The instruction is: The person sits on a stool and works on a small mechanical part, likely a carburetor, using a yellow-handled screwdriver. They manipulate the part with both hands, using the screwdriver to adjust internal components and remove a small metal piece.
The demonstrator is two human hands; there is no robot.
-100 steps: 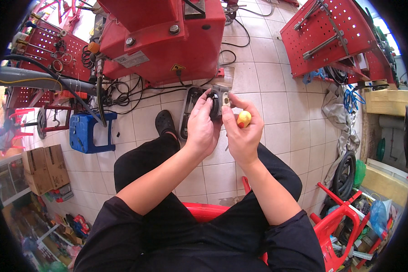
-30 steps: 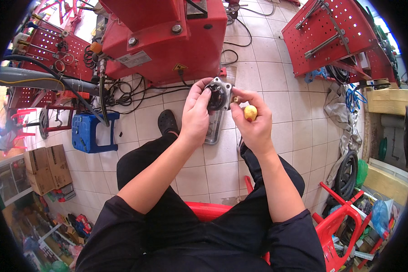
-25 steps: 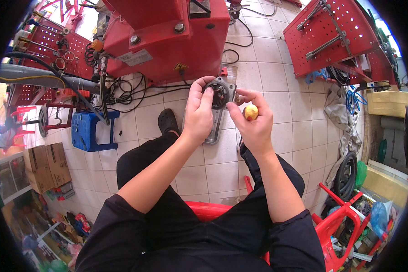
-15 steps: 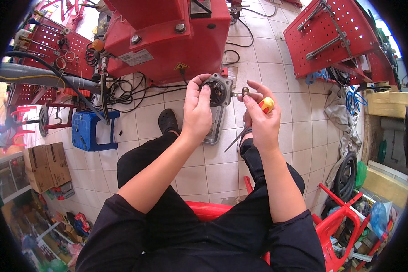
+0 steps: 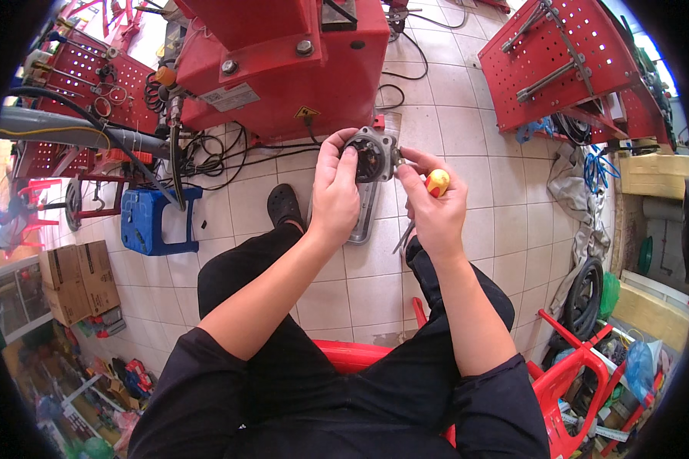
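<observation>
Big red machine housing (image 5: 283, 61) is filling the top centre, w/ black cables (image 5: 214, 157) trailing off its lower left onto the tiled floor (image 5: 482, 153). Red perforated panel (image 5: 566, 61) is leaning at upper right, metal rods lying on it. Red plastic stool (image 5: 344, 356) is showing between the person's legs; black trousers are taking up the lower middle. Blue step stool (image 5: 149, 222) is standing at left, cardboard boxes (image 5: 76, 279) just below-left of it. Black shoe (image 5: 285, 206) is resting on the tiles near the hands.

Both forearms are coming up from the lower edge and converging at centre, elbows bent, wrists raised in front of the knees.

Left hand (image 5: 335, 191) is wrapping round the left side of a round grey metal motor part (image 5: 371, 157), fingers curling over its rim, thumb beside the dark opening – clamped on it. The part is being held up in the air, just under the red housing, above a grey elongated casing (image 5: 362, 218) lying on the floor.

Right hand (image 5: 435, 214) is closing round a screwdriver w/ yellow-red handle (image 5: 437, 182), handle end poking out above the knuckles, shaft poking out below the palm. Its thumb & forefinger are pinching at the part's right edge; what they're pinching is too small to tell.
</observation>
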